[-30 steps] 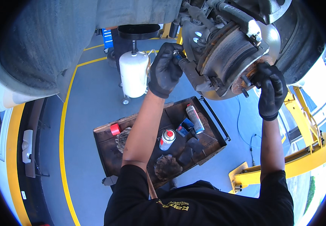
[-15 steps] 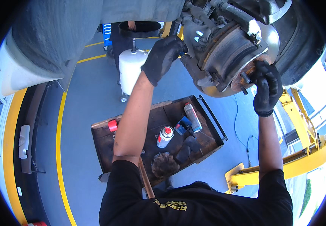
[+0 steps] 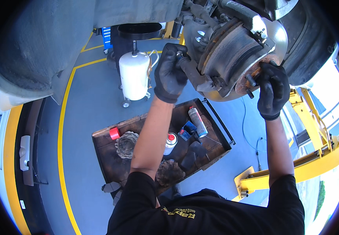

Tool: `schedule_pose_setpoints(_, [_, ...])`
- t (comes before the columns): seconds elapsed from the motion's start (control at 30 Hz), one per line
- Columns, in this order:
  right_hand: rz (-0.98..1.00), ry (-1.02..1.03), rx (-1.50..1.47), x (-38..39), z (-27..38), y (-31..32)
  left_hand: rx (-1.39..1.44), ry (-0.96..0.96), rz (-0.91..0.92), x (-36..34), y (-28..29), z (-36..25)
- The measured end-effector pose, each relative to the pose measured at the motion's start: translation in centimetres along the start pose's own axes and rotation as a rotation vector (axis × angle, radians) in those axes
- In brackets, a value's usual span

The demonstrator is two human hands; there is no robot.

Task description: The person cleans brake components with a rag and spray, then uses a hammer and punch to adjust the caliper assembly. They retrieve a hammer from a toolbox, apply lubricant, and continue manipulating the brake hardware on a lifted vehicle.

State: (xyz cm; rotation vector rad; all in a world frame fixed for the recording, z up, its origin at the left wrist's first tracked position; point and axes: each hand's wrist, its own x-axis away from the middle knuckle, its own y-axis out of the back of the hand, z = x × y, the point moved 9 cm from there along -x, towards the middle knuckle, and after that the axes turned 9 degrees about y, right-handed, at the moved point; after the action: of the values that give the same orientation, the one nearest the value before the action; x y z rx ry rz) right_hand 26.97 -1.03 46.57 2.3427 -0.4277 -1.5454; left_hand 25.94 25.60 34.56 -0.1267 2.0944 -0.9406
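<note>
Floor: grey painted workshop floor point(image 3: 87, 117) with yellow lines running along it and a yellow lift arm point(image 3: 295, 172) at the lower right.
Overhead: the grey underside of a raised car point(image 3: 48, 43) fills the upper left, and a dark wheel arch curves at the upper right.
Counter: a low brown metal tray cart point(image 3: 110, 164) stands on the floor below the arms; it carries two spray cans, one silver with a red cap point(image 3: 171, 141) and one grey point(image 3: 197, 121), a small red pot point(image 3: 114, 133), a blue box point(image 3: 186, 130) and rusty round parts.
Behind: a white drum-shaped oil drainer on castors point(image 3: 134, 76) with a black pan on top, well apart from the cart.
Work piece: the rusty grey steel brake disc and hub point(image 3: 232, 55) hangs at head height, upper centre, with wheel studs sticking out of its rusty face.
Left hand point(image 3: 171, 72): in a black glove, raised with the forearm upright, grip narrow, fingers curled around a small part at the inner edge of the brake assembly; what it pinches is too small to tell.
Right hand point(image 3: 272, 90): in a black glove, arm stretched upward, fingers bent onto the rusty hub face beside a stud; touching it, grip half closed, nothing held that I can see.
</note>
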Motion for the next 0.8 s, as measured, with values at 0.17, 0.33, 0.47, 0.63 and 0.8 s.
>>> schedule_pose_setpoints(0.17, [-0.011,0.103,0.094,0.0,0.7,0.1,-0.745,0.226,0.017,-1.7,0.9,-3.0])
schedule_pose_setpoints(0.33, [0.009,0.081,0.055,-0.1,0.6,0.0,-0.756,0.204,0.032,-2.1,0.6,-3.4])
schedule_pose_setpoints(0.47, [0.006,-0.007,0.0,0.2,0.1,0.2,-0.222,0.291,0.092,-1.0,1.1,-0.7])
schedule_pose_setpoints(0.63, [0.05,-0.072,-0.024,-0.1,0.3,0.2,0.032,0.24,0.149,-1.1,3.1,1.9])
schedule_pose_setpoints(0.8, [-0.096,0.023,-0.03,-3.4,2.0,3.4,-0.227,0.319,0.288,-5.6,1.7,-1.4])
